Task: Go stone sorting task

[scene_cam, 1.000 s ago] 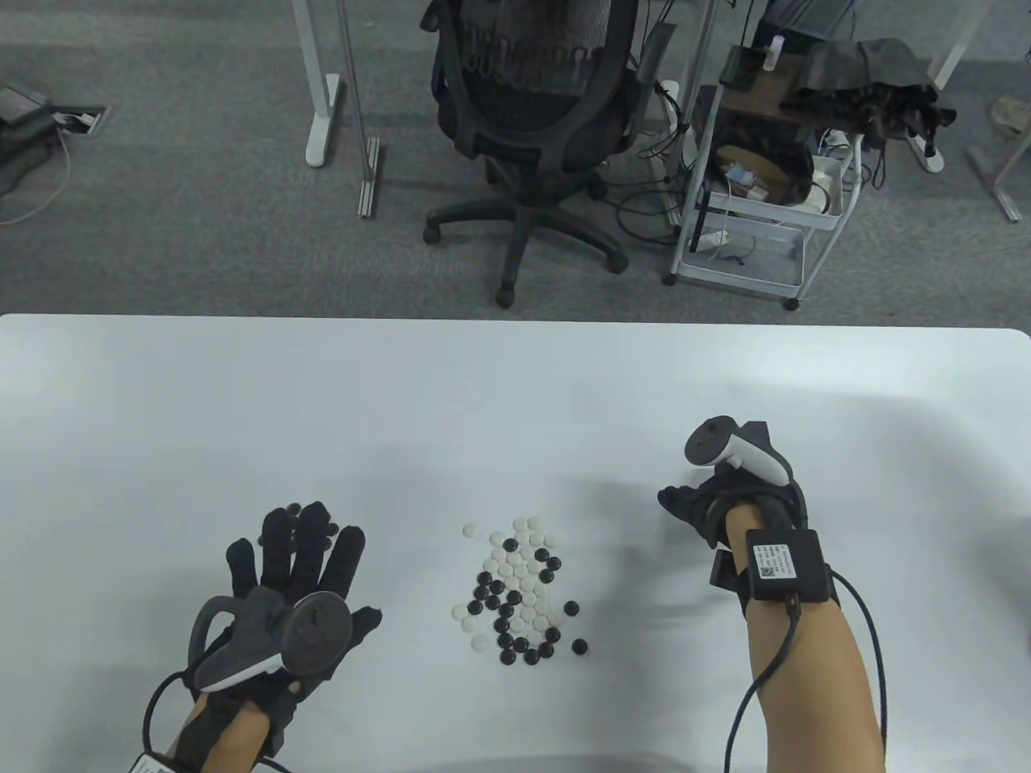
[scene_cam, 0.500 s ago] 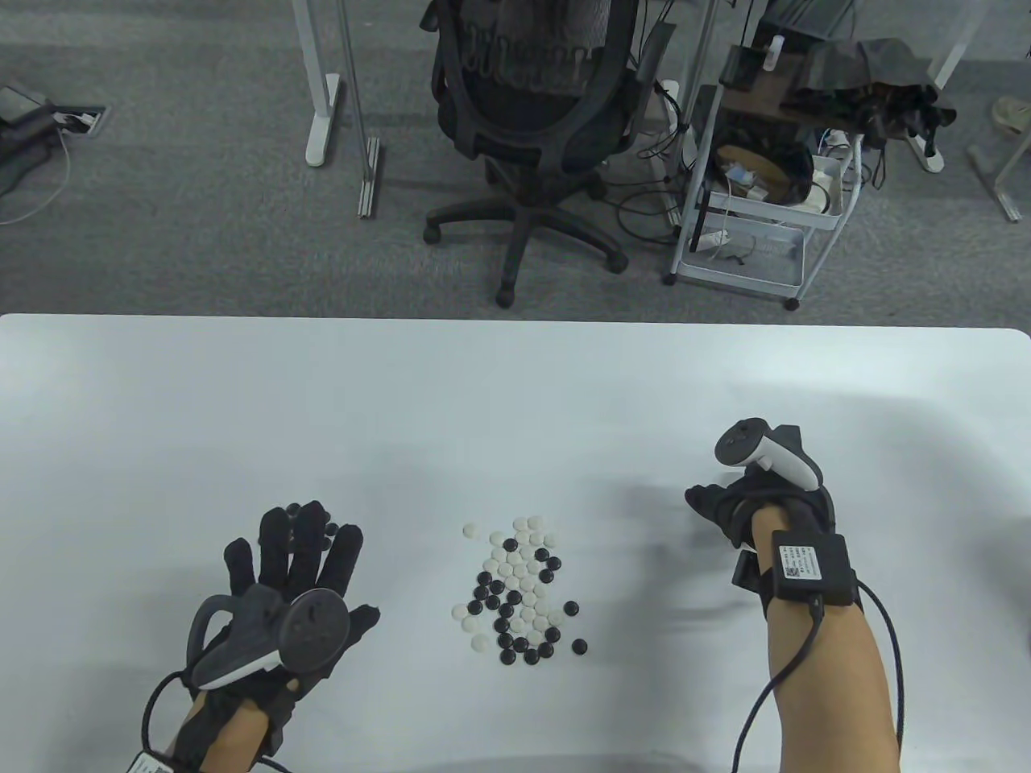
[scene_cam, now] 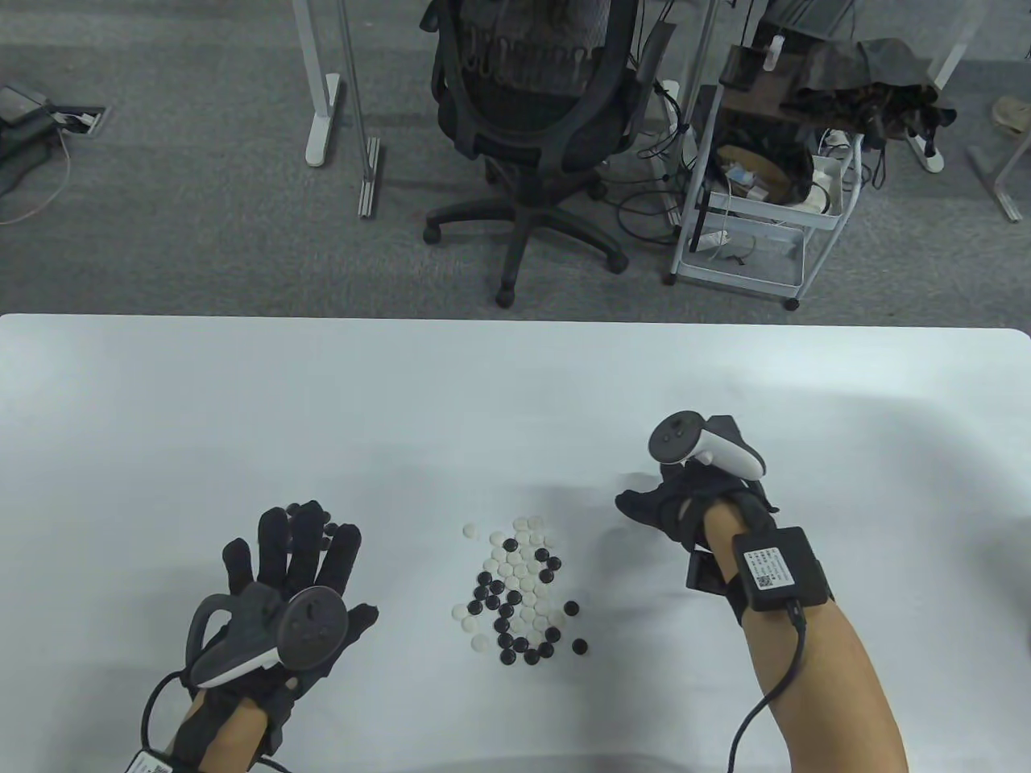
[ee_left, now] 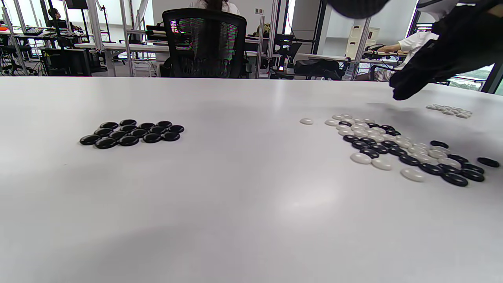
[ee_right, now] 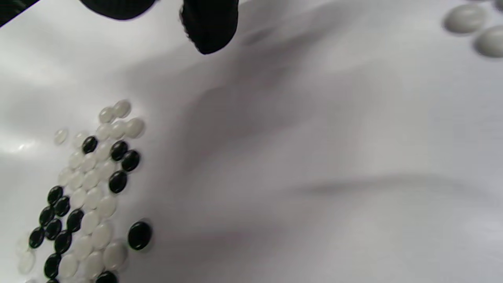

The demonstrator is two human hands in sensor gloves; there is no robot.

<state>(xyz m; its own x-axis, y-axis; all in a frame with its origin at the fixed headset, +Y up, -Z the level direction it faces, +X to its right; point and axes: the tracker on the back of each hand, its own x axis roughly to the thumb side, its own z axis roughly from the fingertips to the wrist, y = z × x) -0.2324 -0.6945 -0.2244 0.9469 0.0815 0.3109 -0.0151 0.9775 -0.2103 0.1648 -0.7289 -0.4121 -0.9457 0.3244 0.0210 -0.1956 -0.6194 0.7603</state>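
Table, seen from above and from each wrist. The mixed heap of glossy black and white Go stones [scene_cam: 519, 592] lies on the white table [scene_cam: 515, 386] between the two hands, stretched from a white-heavy far end to a black-heavy near end, its long axis running away from the person. The left hand [scene_cam: 294, 580], in a black sensor glove with a tracker on its back, lies flat with fingers straight and spread, holding nothing; its fingertips cover part of the sorted cluster of black stones [ee_left: 131, 133], which sits well left of the heap. The right hand [scene_cam: 685, 503], likewise gloved, hovers to the right of the heap's far end, fingers curled loosely downward toward the table; whether a stone is pinched between them cannot be told, since the right wrist view is blurred and shows only a dark fingertip [ee_right: 210, 25] above bare table. A small group of sorted white stones [ee_left: 450, 111] lies further right, beyond this hand. The deciding relation: the heap's white far end lies just to the left of the right hand, which is the nearer one, so the next white stone probably falls to it, with a short leftward reach.
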